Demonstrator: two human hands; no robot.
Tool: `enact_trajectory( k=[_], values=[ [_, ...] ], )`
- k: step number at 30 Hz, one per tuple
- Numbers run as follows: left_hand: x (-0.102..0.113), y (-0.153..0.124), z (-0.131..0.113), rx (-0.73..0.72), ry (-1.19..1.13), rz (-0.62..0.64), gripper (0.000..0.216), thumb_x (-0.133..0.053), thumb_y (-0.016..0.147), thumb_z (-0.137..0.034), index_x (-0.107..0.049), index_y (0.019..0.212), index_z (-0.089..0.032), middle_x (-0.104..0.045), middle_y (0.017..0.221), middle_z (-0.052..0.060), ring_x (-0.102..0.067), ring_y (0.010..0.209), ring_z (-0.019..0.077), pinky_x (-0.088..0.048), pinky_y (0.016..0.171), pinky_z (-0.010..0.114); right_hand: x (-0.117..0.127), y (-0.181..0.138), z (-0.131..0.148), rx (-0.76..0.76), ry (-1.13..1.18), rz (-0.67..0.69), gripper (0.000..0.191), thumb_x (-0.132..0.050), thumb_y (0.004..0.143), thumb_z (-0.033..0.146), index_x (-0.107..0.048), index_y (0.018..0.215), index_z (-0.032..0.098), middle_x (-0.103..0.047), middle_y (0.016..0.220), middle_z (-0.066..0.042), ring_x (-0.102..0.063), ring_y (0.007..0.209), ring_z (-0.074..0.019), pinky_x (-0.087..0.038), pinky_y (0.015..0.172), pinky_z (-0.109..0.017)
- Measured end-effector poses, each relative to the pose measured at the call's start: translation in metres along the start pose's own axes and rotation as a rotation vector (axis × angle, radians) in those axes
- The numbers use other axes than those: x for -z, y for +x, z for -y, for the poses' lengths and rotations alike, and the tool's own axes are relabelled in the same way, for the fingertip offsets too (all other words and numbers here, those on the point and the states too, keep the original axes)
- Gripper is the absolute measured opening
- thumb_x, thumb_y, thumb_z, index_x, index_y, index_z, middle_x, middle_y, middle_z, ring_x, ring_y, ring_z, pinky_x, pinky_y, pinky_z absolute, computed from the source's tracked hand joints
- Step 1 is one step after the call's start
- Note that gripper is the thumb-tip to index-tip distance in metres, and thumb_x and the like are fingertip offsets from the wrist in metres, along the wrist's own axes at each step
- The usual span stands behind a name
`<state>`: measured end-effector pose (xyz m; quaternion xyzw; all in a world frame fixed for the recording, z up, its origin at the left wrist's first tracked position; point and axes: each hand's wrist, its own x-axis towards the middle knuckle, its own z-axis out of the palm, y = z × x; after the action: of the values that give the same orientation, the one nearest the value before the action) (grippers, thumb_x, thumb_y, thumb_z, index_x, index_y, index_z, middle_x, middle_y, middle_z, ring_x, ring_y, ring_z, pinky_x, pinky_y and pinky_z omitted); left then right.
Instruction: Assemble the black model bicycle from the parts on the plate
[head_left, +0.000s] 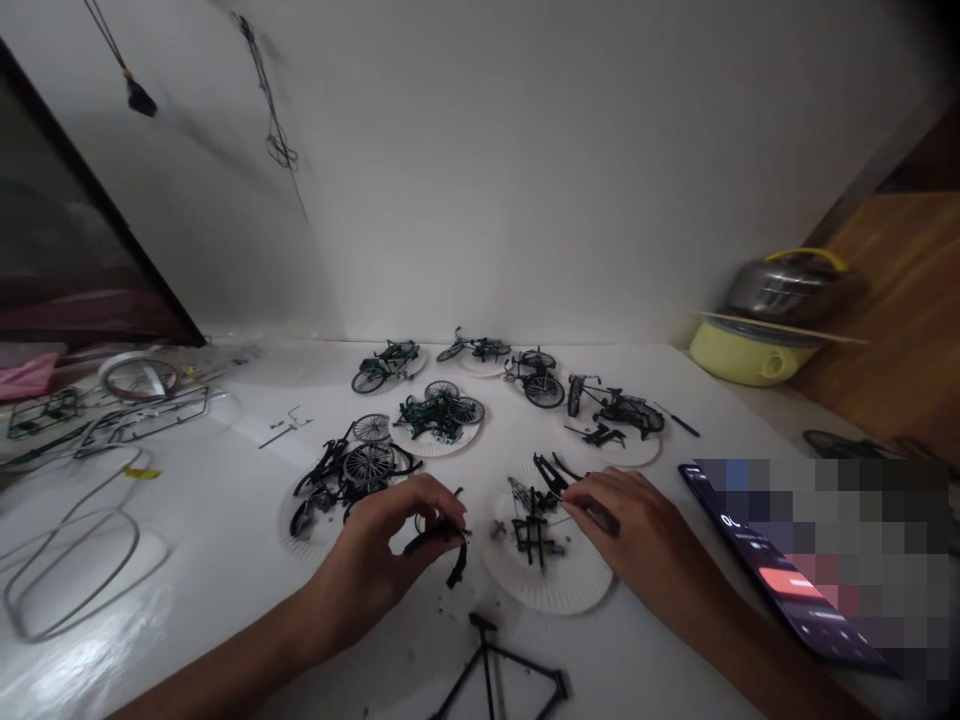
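Left hand narrow, pinching curved black plastic model-bicycle part; right hand narrow, holding slim dark piece above white fluted paper plate on white surface.

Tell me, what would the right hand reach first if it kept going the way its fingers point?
The right hand would likely meet the black model bicycle parts on the paper plate, though depth is hard to judge.
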<state>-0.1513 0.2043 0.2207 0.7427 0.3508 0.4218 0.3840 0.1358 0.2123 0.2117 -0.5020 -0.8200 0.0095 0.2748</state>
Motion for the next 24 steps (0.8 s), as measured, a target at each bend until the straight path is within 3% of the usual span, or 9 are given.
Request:
enact_trajectory(
  k=[4, 8, 15, 24],
  values=[
    [-0.0021, 0.0008, -0.0004, 0.022, -0.113, 0.016, 0.008, -0.064, 0.091, -0.016, -0.063, 0.098, -0.019, -0.067, 0.096, 0.005, -0.068, 0.091, 0.0166, -0.058, 0.086, 0.030, -0.0003, -0.0010, 0.0017, 0.017, -0.016, 0.028, 0.014, -0.060, 0.087, 0.011, -0.067, 0.083, 0.022, -0.072, 0.080, -0.002, -0.065, 0.077, -0.0208, -0.049, 0.076, -0.039],
    [-0.0034, -0.0002, 0.0016, 0.037, -0.185, 0.024, 0.012, -0.059, 0.094, -0.016, -0.057, 0.105, -0.020, -0.065, 0.095, 0.005, -0.069, 0.087, 0.0163, -0.060, 0.077, 0.027, 0.0006, -0.0018, 0.0013, -0.001, -0.033, 0.013, 0.013, -0.058, 0.091, 0.016, -0.069, 0.089, 0.022, -0.072, 0.081, -0.004, -0.065, 0.079, -0.0223, -0.050, 0.076, -0.040],
    [0.0005, -0.0026, 0.0050, -0.075, 0.076, 0.020, 0.013, -0.055, 0.096, -0.017, -0.059, 0.108, -0.020, -0.065, 0.099, 0.006, -0.064, 0.086, 0.0147, -0.056, 0.077, 0.025, 0.0008, -0.0033, -0.0036, -0.019, -0.041, -0.025, 0.014, -0.054, 0.093, 0.019, -0.067, 0.097, 0.021, -0.073, 0.087, -0.006, -0.065, 0.085, -0.0241, -0.052, 0.079, -0.042],
    [0.0005, -0.0028, 0.0031, -0.277, 0.276, 0.147, 0.020, -0.057, 0.096, -0.010, -0.062, 0.112, -0.020, -0.068, 0.101, 0.007, -0.064, 0.095, 0.0158, -0.054, 0.082, 0.028, -0.0004, -0.0022, 0.0006, -0.005, -0.015, -0.011, 0.013, -0.054, 0.093, 0.017, -0.066, 0.099, 0.021, -0.072, 0.088, -0.005, -0.066, 0.085, -0.0225, -0.051, 0.080, -0.041]
  ],
)
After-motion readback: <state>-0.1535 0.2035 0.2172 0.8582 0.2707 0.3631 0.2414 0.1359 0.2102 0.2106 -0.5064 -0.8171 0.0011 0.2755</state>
